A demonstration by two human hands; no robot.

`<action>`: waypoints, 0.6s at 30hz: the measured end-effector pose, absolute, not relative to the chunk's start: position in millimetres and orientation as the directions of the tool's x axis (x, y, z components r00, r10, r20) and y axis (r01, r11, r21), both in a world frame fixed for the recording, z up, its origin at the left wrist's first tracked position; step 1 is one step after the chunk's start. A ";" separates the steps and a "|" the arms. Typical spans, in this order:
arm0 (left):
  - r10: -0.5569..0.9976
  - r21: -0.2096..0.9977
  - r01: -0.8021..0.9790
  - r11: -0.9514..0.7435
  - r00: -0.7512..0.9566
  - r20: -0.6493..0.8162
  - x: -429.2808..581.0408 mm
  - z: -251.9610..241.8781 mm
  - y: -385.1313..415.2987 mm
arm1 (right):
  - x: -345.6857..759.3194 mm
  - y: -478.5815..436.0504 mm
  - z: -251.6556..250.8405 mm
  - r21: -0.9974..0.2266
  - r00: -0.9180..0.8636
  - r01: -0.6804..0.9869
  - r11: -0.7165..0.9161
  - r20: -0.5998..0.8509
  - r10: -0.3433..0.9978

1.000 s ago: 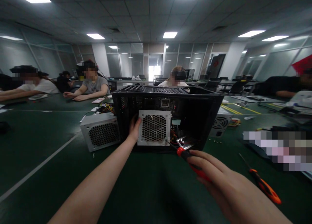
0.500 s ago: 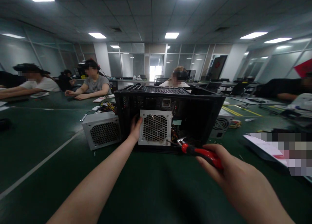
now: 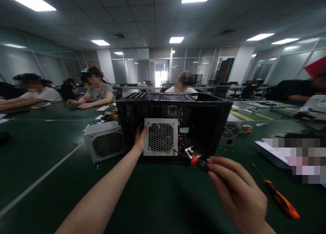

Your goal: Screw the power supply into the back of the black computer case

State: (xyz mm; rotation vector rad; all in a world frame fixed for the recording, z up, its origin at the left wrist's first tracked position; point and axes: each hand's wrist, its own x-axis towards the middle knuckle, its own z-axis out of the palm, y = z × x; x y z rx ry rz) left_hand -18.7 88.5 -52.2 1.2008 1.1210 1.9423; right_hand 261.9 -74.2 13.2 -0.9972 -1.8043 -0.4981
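A black computer case (image 3: pixel 173 101) lies in front of me with its open side facing me. At its opening is a silver power supply (image 3: pixel 161 137) with a honeycomb grille. My left hand (image 3: pixel 140 139) grips the power supply's left edge, its fingers partly hidden behind it. In my right hand (image 3: pixel 239 190), the fingers are closed round the handle of a red and black screwdriver (image 3: pixel 198 162). The screwdriver's shaft points left, with its tip at the lower right corner of the grille. Wires and a bare metal part show inside the case behind the shaft.
A second power supply (image 3: pixel 107 142) stands left of the case, and a third (image 3: pixel 231 129) to its right. An orange and black screwdriver (image 3: pixel 281 200) lies at the right, near a pale folder (image 3: pixel 270 154). Several people sit around the green table (image 3: pixel 63 179).
My right hand has shifted its hold to the rear of the screwdriver handle, fingers more extended. The orange screwdriver on the table has come into sight. My left hand stays on the power supply.
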 end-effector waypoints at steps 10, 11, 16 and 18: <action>0.820 0.886 -0.075 -0.458 -0.419 0.389 -20.3 -55.8 93.1 | 245.1 -109.7 19.8 -0.037 -0.549 0.699 0.714 0.611 0.570; 0.820 0.885 -0.080 -0.459 -0.421 0.387 -20.2 -56.3 94.0 | 247.0 -109.5 16.9 -0.035 -0.569 0.698 0.715 0.579 0.584; 0.813 0.879 -0.080 -0.470 -0.427 0.396 -21.1 -59.8 98.3 | 249.9 -107.3 14.5 -0.034 -0.637 0.667 0.744 0.493 0.593; 0.813 0.878 -0.080 -0.471 -0.424 0.398 -21.6 -61.8 99.8 | 248.5 -105.2 20.6 -0.033 -0.622 0.664 0.747 0.530 0.577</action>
